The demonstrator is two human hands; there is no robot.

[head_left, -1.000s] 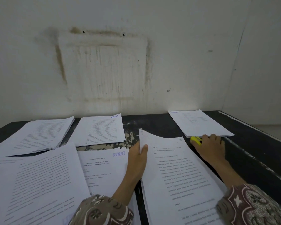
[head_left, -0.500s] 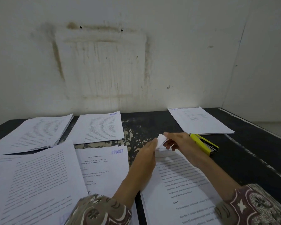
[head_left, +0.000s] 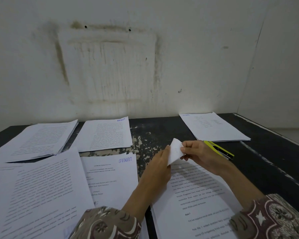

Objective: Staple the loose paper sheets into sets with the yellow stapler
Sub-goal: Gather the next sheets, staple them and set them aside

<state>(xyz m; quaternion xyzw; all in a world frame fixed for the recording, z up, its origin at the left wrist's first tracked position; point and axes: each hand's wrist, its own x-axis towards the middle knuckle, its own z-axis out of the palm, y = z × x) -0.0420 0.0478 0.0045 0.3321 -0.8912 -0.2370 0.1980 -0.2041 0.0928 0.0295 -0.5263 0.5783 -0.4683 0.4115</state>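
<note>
Pinching the lifted top corner of the nearest paper set, the right hand closes thumb and fingertips on the folded-up flap, while the left hand holds the same flap from the 9 o'clock side, fingers fairly straight along its edge with the paper caught against the thumb. Neither hand holds the tool. The yellow stapler lies on the black table at about 2 o'clock from the right hand, just beyond the knuckles and partly hidden by them.

Risks, as judged from this view: the corner is bent upward, so the sheets beneath may fan out of register, and a staple driven then would miss the lowest sheets or fix them crooked. Releasing one hand to fetch the stapler could let the flap spring flat and the pile shift. A hard crease could tear at the corner.

Count: one stapler; two hands; six paper piles in all. These are the held set; a far pile at 1 o'clock; a stamped cover sheet at 9 o'clock; a large near pile further left; and two far piles at 10 o'clock and 11 o'clock. The sheets within each pile cannot be counted.
</note>
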